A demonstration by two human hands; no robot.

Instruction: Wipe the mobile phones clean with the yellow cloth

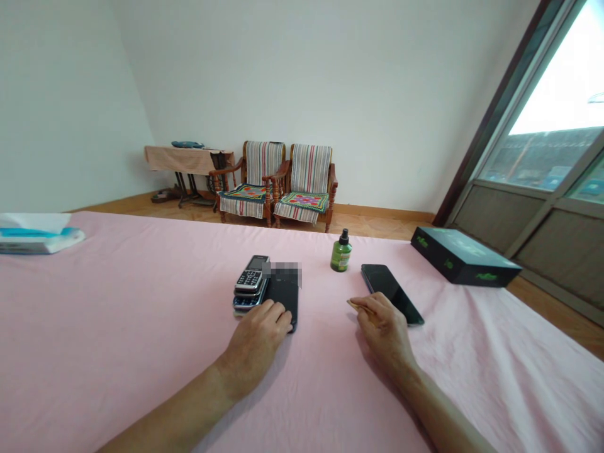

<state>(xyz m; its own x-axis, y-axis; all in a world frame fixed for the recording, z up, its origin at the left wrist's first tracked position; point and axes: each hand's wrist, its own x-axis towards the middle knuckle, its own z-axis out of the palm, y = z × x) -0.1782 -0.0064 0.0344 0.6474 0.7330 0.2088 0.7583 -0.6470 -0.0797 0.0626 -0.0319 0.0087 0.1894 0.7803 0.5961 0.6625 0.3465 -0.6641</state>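
My left hand (258, 335) rests on the near end of a black smartphone (284, 292) lying flat on the pink cloth. A stack of keypad phones (251, 284) sits just left of it, touching my fingers. My right hand (383, 326) is closed on a thin wooden stick (355, 306) that points left from my fingers. That hand lies next to a second black smartphone (392, 291) lying flat at its right. A small green spray bottle (341, 253) stands upright behind, between the two smartphones.
A pink cloth (141, 327) covers the table. A dark box with green print (465, 256) lies at the far right edge. A tissue pack (35, 233) lies at the far left. Two striped armchairs (278, 182) and a small table stand by the back wall.
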